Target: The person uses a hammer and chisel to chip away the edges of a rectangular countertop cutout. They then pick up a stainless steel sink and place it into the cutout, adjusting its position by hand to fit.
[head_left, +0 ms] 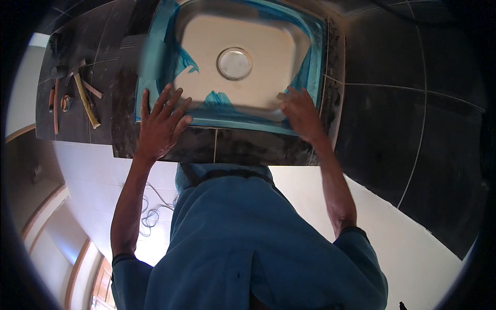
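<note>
A stainless steel sink basin (206, 44) with a round drain (234, 63) sits in the dark tiled counter. Torn blue protective film (219, 102) covers its rim and hangs in ragged pieces along the inner walls. My left hand (163, 124) lies open, fingers spread, on the film at the front left corner. At the front right corner my right hand (302, 112) is closed, its fingers curled in a pinch at the film's torn edge. The fingertips partly hide what they grip.
On the counter at the left lie a hammer (84, 98) with a yellowish handle, another long-handled tool (56, 103) and a small roll (66, 103). Dark tiles (382, 119) extend to the right. A grey cable (151, 214) is coiled on the pale floor behind my left arm.
</note>
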Tool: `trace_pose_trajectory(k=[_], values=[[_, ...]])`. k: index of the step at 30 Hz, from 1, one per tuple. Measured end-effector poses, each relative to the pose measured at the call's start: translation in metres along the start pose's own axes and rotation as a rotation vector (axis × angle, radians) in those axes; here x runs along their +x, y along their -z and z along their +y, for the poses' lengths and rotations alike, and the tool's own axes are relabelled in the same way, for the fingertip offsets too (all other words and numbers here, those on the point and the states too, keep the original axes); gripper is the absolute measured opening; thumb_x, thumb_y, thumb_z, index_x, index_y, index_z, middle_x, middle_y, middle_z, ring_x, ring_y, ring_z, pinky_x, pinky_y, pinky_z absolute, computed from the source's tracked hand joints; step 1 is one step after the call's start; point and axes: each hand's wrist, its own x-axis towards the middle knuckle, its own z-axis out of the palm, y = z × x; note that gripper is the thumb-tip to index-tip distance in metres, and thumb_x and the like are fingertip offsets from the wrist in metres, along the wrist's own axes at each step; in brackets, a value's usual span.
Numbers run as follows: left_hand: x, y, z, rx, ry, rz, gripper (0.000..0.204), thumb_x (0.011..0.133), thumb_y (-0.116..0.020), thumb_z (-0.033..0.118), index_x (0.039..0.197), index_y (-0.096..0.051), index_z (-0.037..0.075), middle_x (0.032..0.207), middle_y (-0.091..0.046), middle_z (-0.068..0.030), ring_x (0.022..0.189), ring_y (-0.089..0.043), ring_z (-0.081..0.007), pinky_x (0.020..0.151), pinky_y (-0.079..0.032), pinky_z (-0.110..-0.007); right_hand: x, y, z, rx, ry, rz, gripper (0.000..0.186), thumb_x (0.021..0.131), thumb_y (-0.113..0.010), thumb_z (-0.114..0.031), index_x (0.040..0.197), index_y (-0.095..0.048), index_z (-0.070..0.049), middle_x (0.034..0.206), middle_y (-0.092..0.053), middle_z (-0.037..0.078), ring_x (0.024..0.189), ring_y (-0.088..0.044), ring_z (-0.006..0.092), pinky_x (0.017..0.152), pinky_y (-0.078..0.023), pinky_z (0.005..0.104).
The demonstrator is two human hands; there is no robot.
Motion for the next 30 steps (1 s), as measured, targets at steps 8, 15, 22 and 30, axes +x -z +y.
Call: trace_pose_trajectory(k=[8,15,22,30], values=[[0.004,-0.006,0.005,-0.014,-0.045,0.049,0.056,0.088,-0.064,0.061,0.108,-0.069,0.009,0.108,-0.068,-0.0089,0.126,-0.054,-0.0305,0.12,-0.016,-0.062,-0.011,-0.003,-0.004,-0.005,-0.039,0.152,0.025,0.102,-0.055,-0.025,0.11,-0.071,-0.008,0.12,-0.069,0.01,0.126,-0.057,0.0301,0.116,-0.034,0.0503],[0.011,-0.001,0.017,-0.002,-0.038,-0.033,0.055,0.09,-0.065,0.057,0.113,-0.066,0.007,0.115,-0.067,-0.0123,0.123,-0.056,-0.0331,0.118,-0.016,-0.065,-0.109,0.019,0.001,0.334,-0.914,0.791,0.022,0.096,-0.066,-0.015,0.116,-0.071,-0.008,0.112,-0.069,0.015,0.114,-0.062,0.0322,0.099,-0.047,0.0402],[0.051,-0.017,0.086,-0.23,-0.209,-0.163,0.052,0.09,-0.068,0.048,0.124,-0.064,0.008,0.116,-0.069,-0.0167,0.108,-0.066,-0.034,0.101,-0.044,-0.055,-0.141,-0.023,-0.034,0.286,-0.76,0.703,0.015,0.088,-0.074,-0.017,0.101,-0.078,-0.01,0.102,-0.07,0.01,0.099,-0.062,0.0277,0.089,-0.048,0.038],[0.059,-0.022,0.091,-0.273,-0.148,-0.245,0.047,0.092,-0.068,0.044,0.123,-0.066,0.009,0.104,-0.072,-0.0178,0.093,-0.07,-0.0383,0.081,-0.055,-0.047,-0.135,-0.035,-0.037,0.125,-0.727,0.797,0.012,0.086,-0.076,-0.012,0.097,-0.078,-0.011,0.098,-0.067,0.004,0.097,-0.058,0.024,0.087,-0.043,0.0386]])
